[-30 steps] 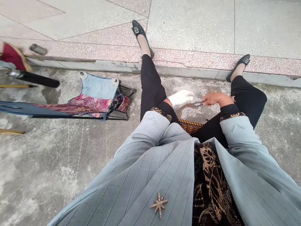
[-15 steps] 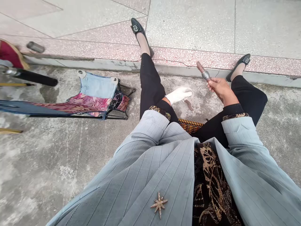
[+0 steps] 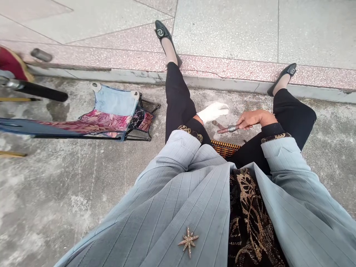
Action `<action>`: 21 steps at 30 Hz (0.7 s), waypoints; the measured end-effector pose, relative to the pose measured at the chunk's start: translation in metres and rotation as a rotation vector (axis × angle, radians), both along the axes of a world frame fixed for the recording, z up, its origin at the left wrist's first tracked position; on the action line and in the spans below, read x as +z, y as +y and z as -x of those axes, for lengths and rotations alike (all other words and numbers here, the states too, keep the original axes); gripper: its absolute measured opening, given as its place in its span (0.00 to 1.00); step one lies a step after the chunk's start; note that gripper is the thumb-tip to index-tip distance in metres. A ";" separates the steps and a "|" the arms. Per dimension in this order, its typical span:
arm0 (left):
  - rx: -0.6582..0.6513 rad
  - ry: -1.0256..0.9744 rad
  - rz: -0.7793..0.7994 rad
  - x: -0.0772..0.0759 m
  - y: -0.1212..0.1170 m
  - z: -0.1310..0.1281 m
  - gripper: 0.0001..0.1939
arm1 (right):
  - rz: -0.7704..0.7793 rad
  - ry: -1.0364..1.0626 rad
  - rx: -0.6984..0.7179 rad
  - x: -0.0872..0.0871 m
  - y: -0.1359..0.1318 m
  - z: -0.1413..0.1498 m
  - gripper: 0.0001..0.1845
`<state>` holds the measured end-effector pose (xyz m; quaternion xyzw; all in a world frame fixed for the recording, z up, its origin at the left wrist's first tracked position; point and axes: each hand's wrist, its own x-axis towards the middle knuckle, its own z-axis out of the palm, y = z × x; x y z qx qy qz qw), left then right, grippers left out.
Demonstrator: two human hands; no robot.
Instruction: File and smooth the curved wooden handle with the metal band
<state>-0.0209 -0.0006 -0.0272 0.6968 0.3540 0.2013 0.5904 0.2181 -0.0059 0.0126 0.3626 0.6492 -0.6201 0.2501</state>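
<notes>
I sit on a woven seat (image 3: 225, 147) with my legs apart over a concrete floor. My left hand (image 3: 213, 111), in a white glove, is low between my knees with its fingers closed on a small brown piece (image 3: 214, 123) that rests on the concrete. My bare right hand (image 3: 253, 118) grips a short tool (image 3: 228, 129) with a metal collar and a brownish blade, lying almost level, its tip next to the brown piece. The ground under both hands is dusted pale.
A folding stool (image 3: 111, 115) with a floral and denim cloth seat stands to my left. Further left lie a black handle (image 3: 41, 91), a red rimmed object (image 3: 12, 66) and a grey cylinder (image 3: 41, 55). A raised terrazzo step (image 3: 222, 68) runs under my shoes.
Half a second ago my right hand was raised with the tool pointing up. It has swung back down to the brown piece. My gloved left hand stayed in place.
</notes>
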 end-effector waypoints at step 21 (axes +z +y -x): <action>0.034 -0.049 0.175 -0.003 -0.002 0.001 0.12 | -0.632 -0.421 -0.392 -0.006 0.012 -0.002 0.13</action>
